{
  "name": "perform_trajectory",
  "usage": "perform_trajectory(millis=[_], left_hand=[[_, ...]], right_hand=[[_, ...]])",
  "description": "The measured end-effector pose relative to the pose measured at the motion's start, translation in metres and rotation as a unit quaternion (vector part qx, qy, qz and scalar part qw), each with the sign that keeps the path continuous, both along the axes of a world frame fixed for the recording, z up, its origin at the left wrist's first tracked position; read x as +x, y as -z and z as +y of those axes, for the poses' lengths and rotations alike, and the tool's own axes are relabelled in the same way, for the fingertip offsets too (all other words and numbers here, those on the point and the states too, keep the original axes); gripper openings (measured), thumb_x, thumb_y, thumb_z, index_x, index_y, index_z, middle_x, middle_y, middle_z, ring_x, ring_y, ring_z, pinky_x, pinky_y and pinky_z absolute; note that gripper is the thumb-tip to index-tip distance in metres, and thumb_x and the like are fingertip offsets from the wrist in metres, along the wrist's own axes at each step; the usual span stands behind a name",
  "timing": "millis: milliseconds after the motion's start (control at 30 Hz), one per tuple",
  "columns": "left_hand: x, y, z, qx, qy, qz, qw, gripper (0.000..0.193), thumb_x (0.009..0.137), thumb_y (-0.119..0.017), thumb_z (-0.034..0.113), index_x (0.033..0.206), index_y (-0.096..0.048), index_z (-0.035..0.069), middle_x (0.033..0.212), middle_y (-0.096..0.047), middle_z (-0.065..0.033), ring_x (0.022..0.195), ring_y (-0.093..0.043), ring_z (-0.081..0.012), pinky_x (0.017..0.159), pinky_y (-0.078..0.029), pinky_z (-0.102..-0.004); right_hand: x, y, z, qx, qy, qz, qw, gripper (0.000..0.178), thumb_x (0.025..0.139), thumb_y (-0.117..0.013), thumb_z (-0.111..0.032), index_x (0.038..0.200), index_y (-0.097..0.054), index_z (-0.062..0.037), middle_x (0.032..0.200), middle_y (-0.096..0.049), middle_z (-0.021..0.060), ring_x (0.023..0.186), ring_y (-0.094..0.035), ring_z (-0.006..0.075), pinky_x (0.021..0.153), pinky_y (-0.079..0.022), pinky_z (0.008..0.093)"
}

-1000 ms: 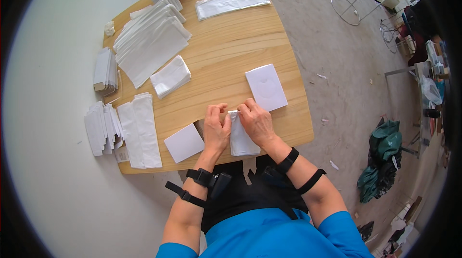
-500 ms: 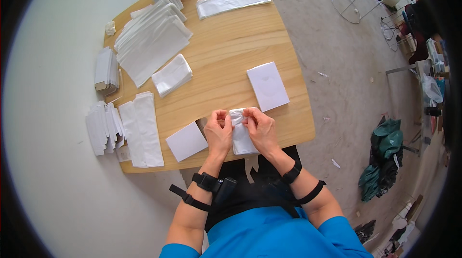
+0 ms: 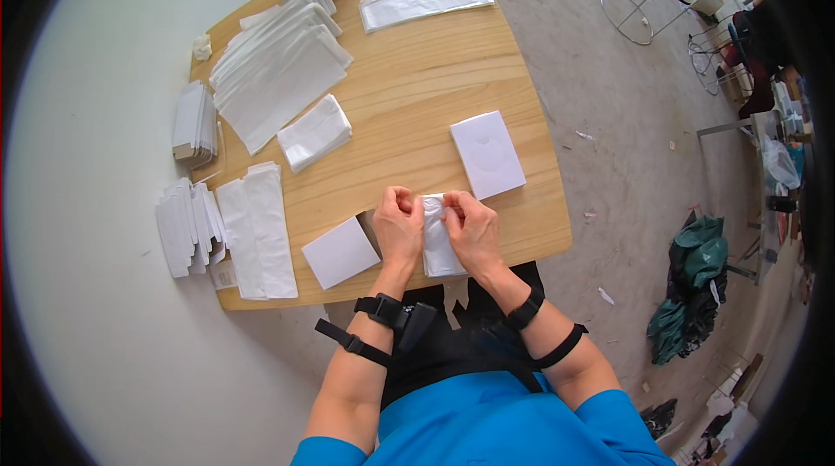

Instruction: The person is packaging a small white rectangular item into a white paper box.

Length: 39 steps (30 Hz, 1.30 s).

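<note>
The wooden tabletop [image 3: 409, 109] is carrying all the stock, and its near edge is running close below the work. Toward the far left, fanned white sheets [image 3: 283, 75] are overlapping loosely; a sleeve or forearm catching them would probably be spreading the pile. To the right, a white box [image 3: 489, 155] is lying flat near the right hand, and on the left a second white box [image 3: 341, 254] is lying askew, just beside the left hand; an elbow or wrist swinging outward could be knocking either out of place. The folded white packet [image 3: 439, 244], thin and soft-looking, is lying between the hands with its lower end near the table edge; a pull toward the body could be dragging it over. The left hand [image 3: 401, 227] and right hand [image 3: 474, 236] are standing apart, fingers bending at the packet's upper end; whether either is gripping, this inspection cannot tell. Uneven finger tension could be creasing or tearing the film.
</note>
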<state>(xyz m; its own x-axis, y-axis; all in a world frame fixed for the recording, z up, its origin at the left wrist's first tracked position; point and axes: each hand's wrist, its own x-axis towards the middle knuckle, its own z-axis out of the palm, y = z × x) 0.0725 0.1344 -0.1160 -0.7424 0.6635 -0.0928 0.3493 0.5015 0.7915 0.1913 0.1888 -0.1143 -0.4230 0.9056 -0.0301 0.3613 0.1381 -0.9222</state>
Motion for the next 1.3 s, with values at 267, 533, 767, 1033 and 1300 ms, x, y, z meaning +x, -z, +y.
perform_trajectory(millis=[267, 533, 767, 1033, 1300], left_hand=[[0.018, -0.02, -0.008, 0.056, -0.016, -0.009, 0.998, 0.017, 0.093, -0.065, 0.015, 0.1, -0.062, 0.0, 0.076, -0.064, -0.0046, 0.061, -0.06, -0.0106, 0.057, -0.051, -0.025], [0.024, -0.005, -0.016, 0.085, -0.001, -0.373, 0.924, 0.02, 0.1, -0.056, 0.013, 0.108, -0.062, -0.004, 0.093, -0.07, -0.009, 0.078, -0.066, -0.0109, 0.071, -0.055, -0.0235], [0.008, -0.006, -0.022, 0.04, 0.012, -0.37, 0.928, 0.02, 0.098, -0.059, 0.014, 0.113, -0.062, 0.0, 0.091, -0.07, -0.0059, 0.075, -0.065, -0.0107, 0.069, -0.054, -0.0236], [-0.018, -0.035, 0.017, -0.031, 0.354, 0.142, 0.924, 0.043, 0.074, -0.079, 0.01, 0.113, -0.061, 0.004, 0.119, -0.059, -0.0139, 0.114, -0.053, -0.0332, 0.098, -0.045, -0.0406], [0.002, -0.03, 0.001, -0.082, 0.394, 0.145, 0.904, 0.038, 0.072, -0.08, 0.011, 0.105, -0.061, 0.004, 0.108, -0.06, -0.0117, 0.108, -0.056, -0.0318, 0.091, -0.049, -0.0414]], right_hand=[[0.003, -0.007, 0.002, -0.016, 0.001, 0.007, 1.0, 0.013, 0.089, -0.058, 0.004, 0.1, -0.065, 0.0044, 0.085, -0.07, 0.0126, 0.075, -0.071, 0.0178, 0.069, -0.056, 0.0294], [-0.003, -0.007, 0.002, -0.153, 0.073, 0.078, 0.982, 0.021, 0.093, -0.054, -0.002, 0.111, -0.064, 0.0037, 0.095, -0.072, 0.0155, 0.086, -0.071, 0.0194, 0.076, -0.056, 0.031], [0.051, -0.033, -0.052, -0.116, 0.192, 0.011, 0.975, 0.026, 0.093, -0.061, -0.007, 0.117, -0.061, 0.0022, 0.094, -0.069, 0.0121, 0.08, -0.069, 0.0162, 0.072, -0.055, 0.0288], [0.079, -0.022, -0.098, -0.59, 0.181, 0.176, 0.767, 0.055, 0.089, -0.074, -0.036, 0.123, -0.052, 0.0019, 0.115, -0.059, 0.0099, 0.103, -0.059, 0.0159, 0.089, -0.052, 0.0331], [0.063, 0.017, -0.116, -0.59, 0.236, 0.381, 0.671, 0.046, 0.089, -0.074, -0.015, 0.128, -0.051, -0.0044, 0.121, -0.06, 0.0049, 0.11, -0.058, 0.0168, 0.097, -0.048, 0.0358]])
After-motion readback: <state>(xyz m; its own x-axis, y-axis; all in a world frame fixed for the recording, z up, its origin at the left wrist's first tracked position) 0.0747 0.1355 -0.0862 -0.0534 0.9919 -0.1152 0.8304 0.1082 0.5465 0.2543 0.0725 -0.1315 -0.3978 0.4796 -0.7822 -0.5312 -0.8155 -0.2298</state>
